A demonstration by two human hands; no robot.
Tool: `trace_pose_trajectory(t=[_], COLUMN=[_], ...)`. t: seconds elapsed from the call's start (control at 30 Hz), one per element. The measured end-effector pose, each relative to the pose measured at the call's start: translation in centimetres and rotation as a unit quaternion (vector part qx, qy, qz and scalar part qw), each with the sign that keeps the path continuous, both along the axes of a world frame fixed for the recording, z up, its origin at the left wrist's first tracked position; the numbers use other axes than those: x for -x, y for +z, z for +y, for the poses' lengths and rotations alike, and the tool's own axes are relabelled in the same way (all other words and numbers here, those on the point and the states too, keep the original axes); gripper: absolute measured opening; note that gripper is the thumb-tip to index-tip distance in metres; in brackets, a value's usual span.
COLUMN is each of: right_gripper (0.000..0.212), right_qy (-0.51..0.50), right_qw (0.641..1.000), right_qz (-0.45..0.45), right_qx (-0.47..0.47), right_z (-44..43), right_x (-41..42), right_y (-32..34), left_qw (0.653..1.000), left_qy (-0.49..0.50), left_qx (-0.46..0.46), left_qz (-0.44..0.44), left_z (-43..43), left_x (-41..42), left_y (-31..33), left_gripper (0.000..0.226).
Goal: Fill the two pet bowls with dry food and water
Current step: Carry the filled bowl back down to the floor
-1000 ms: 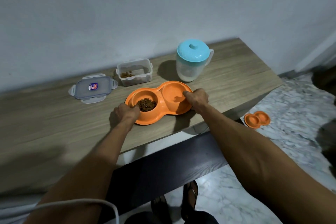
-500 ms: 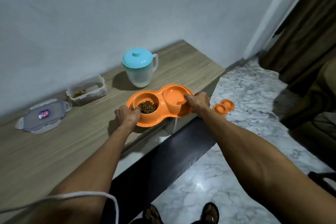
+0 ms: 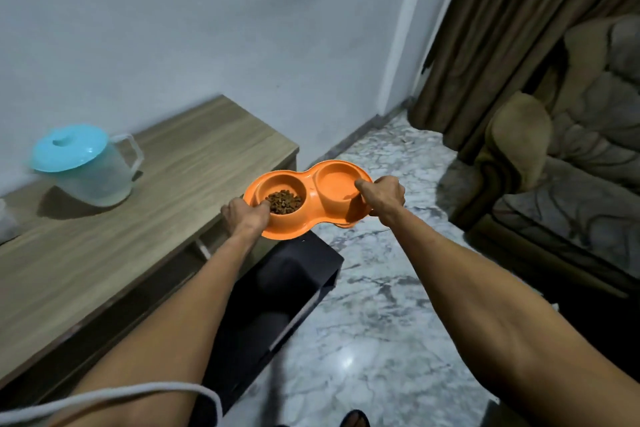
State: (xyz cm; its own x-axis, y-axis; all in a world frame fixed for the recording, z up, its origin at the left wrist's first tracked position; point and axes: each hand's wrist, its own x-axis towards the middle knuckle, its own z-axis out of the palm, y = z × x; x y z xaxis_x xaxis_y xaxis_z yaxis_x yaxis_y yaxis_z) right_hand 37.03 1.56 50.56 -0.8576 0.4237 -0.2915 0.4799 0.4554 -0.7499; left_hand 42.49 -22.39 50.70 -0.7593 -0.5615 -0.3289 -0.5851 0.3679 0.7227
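Note:
An orange double pet bowl [image 3: 311, 189] is held in the air past the right end of the wooden table [image 3: 145, 204], over the marble floor. Its left well holds brown dry food [image 3: 284, 202]; its right well [image 3: 335, 185] looks wet, though water is hard to make out. My left hand [image 3: 244, 215] grips the bowl's left rim with the thumb at the food well. My right hand [image 3: 382, 193] grips the right rim, thumb inside the edge. A clear jug with a turquoise lid [image 3: 85, 165] stands on the table at the left.
A dark low cabinet [image 3: 287, 291] sits under the table's right end. Marble floor [image 3: 374, 322] spreads to the right. A brown curtain [image 3: 502, 38] and a padded sofa [image 3: 571, 166] fill the right side. A white cord [image 3: 114, 395] crosses my left forearm.
Both hands lifted the double bowl off the table and carried it right, past the table's end. My view swung right; the food container, its lid and the second orange bowl left the frame.

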Motion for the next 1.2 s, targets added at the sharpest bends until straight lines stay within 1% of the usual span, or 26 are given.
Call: trace_pose_trajectory(t=[0.1,0.27,0.4,0.5,0.67,0.77,0.87,0.9,0.93,1.0,1.03,1.1,1.2], right_gripper=[0.048,0.044,0.042,0.041,0.039,0.03,0.029,0.03,0.037,0.058,0.064,0.065,0.057], right_qy=[-0.006,-0.018,-0.026,-0.024,-0.018,-0.012,-0.005,0.001,0.007,0.013,0.02,0.039,0.072], right_qw=[1.0,1.0,1.0,1.0,1.0,1.0,1.0,1.0,0.999,0.999,0.998,0.998,0.995], right_qz=[0.0,0.0,-0.003,-0.008,-0.015,-0.015,-0.02,-0.027,-0.035,-0.046,-0.05,-0.053,-0.064], right_qx=[0.003,0.013,0.01,0.005,-0.006,-0.009,-0.002,0.003,0.01,0.018,0.018,0.018,0.025], right_z=[5.1,10.9,14.1,15.9,18.0,18.4,18.6,18.6,18.7,18.7,18.6,18.1,17.3], right_x=[1.5,5.0,8.8,12.2,19.4,23.9,28.2,29.6,31.1,33.8,35.4,38.3,42.5], right_y=[0.4,0.3,-0.6,-1.4,-2.8,-3.1,-4.3,-5.0,-6.0,-7.7,-8.6,-10.2,-13.7], left_qw=[1.0,1.0,1.0,1.0,1.0,1.0,1.0,0.999,0.999,0.999,0.998,0.997,0.996], left_qy=[0.002,-0.001,-0.008,-0.012,-0.009,0.002,0.014,0.018,0.023,0.04,0.051,0.071,0.085], left_qx=[-0.003,-0.011,-0.008,-0.006,-0.018,-0.016,-0.007,-0.001,0.0,-0.008,-0.009,-0.006,-0.001], left_qz=[0.002,0.005,0.002,-0.002,0.0,-0.01,-0.023,-0.028,-0.03,-0.03,-0.032,-0.031,-0.021], left_z=[4.9,10.6,13.9,15.9,18.3,19.0,19.4,19.5,19.6,19.8,19.8,19.7,19.3], left_x=[2.2,6.6,10.9,14.3,21.3,25.8,29.5,30.7,31.8,33.6,34.7,36.8,39.7], left_y=[-0.6,-1.7,-2.8,-3.8,-5.8,-7.2,-8.5,-8.9,-9.5,-10.6,-11.2,-13.3,-17.4], left_gripper=[0.047,0.045,0.048,0.046,0.033,0.041,0.048,0.048,0.047,0.045,0.044,0.043,0.046])
